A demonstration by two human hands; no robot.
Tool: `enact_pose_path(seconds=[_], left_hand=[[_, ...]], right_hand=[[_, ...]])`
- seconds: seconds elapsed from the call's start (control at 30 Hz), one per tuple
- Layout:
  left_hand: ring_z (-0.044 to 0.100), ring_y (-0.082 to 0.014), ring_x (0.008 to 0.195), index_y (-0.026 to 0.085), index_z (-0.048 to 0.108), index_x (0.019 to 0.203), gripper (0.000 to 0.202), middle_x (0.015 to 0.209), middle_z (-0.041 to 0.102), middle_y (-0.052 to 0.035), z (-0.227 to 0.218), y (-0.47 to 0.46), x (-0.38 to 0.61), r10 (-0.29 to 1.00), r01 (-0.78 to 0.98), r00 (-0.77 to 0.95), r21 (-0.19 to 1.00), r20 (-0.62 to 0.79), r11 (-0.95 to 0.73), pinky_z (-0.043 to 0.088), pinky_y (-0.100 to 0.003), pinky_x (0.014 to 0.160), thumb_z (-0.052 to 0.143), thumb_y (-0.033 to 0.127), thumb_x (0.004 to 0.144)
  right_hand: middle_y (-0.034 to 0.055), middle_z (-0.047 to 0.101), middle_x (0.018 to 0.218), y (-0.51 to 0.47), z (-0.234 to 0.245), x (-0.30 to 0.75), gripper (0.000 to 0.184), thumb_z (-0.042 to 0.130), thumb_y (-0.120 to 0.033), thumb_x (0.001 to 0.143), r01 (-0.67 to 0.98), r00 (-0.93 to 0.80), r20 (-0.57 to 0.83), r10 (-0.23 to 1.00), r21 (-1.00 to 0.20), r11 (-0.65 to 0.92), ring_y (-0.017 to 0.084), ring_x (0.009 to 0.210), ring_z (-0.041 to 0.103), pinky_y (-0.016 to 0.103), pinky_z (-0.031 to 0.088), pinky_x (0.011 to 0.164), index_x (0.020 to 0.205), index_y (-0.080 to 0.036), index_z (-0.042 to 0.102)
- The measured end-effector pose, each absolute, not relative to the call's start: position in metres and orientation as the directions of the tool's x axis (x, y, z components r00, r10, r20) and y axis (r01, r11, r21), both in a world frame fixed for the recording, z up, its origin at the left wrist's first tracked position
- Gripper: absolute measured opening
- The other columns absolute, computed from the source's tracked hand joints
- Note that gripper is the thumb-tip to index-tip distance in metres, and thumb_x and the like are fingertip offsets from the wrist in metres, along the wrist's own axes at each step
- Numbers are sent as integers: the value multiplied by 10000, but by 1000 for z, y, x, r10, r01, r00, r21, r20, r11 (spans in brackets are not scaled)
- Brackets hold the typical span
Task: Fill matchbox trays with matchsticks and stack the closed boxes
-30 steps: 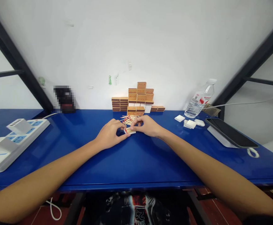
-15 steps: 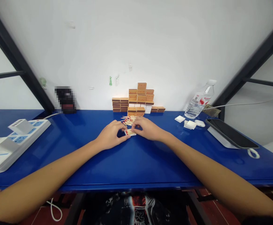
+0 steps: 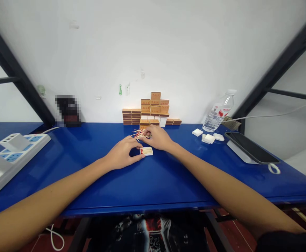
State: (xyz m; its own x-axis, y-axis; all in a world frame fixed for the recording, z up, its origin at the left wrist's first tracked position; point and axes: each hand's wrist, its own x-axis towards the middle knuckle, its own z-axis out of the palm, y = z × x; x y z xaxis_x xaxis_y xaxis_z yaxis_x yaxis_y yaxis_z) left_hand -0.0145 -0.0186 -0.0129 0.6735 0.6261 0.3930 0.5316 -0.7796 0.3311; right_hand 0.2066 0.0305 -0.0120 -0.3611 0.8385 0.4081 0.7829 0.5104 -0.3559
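A small white matchbox tray (image 3: 148,151) lies on the blue table, holding a row of red-headed matches. My left hand (image 3: 122,153) grips its left end between thumb and fingers. Just behind the tray is a loose pile of matches (image 3: 137,134), heads mostly to the left. Over this pile sits my right hand (image 3: 156,136), fingers curled and thumb pinching in among the matches; how many it holds is hidden. Stacked matchboxes (image 3: 155,109) with orange faces and brown sides stand against the wall behind the pile.
To the right are white square pieces (image 3: 208,138), a water bottle (image 3: 217,113) and a phone (image 3: 251,147) on a white block. At left lies a power strip (image 3: 32,148) with plugged-in adapters. Dark metal frame bars (image 3: 29,77) rise at both sides.
My right hand has moved from the tray back to the match pile, uncovering the tray's right end. The left hand stays at the tray. The view has shifted slightly.
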Motion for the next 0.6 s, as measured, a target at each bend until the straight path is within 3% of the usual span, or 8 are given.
enact_pose_path(seconds=[0.23, 0.5, 0.6], left_hand=[[623, -256, 1025, 230, 740, 1106, 263, 1043, 740, -62, -12, -18, -16, 626, 531, 678, 333, 386, -779, 517, -417, 915, 699, 435, 947], [631, -257, 1026, 238, 740, 1103, 265, 1052, 740, -63, -14, -17, -16, 623, 527, 668, 331, 408, -782, 528, -424, 908, 710, 441, 935], [633, -254, 1035, 232, 736, 1104, 253, 1060, 745, -58, -14, -17, -16, 632, 541, 665, 327, 398, -775, 523, -421, 918, 708, 423, 939]], right_hand=[[77, 682, 920, 35, -11, 202, 139, 693, -237, 955, 792, -424, 325, 846, -320, 520, 179, 833, 598, 282, 375, 706, 837, -169, 663], [95, 688, 920, 29, -5, 241, 134, 632, -228, 981, 746, -490, 290, 822, -348, 567, 181, 793, 577, 291, 391, 711, 871, -155, 654], [76, 685, 889, 29, 2, 251, 174, 633, -289, 979, 715, -483, 286, 827, -416, 562, 171, 750, 563, 289, 387, 689, 876, -154, 672]])
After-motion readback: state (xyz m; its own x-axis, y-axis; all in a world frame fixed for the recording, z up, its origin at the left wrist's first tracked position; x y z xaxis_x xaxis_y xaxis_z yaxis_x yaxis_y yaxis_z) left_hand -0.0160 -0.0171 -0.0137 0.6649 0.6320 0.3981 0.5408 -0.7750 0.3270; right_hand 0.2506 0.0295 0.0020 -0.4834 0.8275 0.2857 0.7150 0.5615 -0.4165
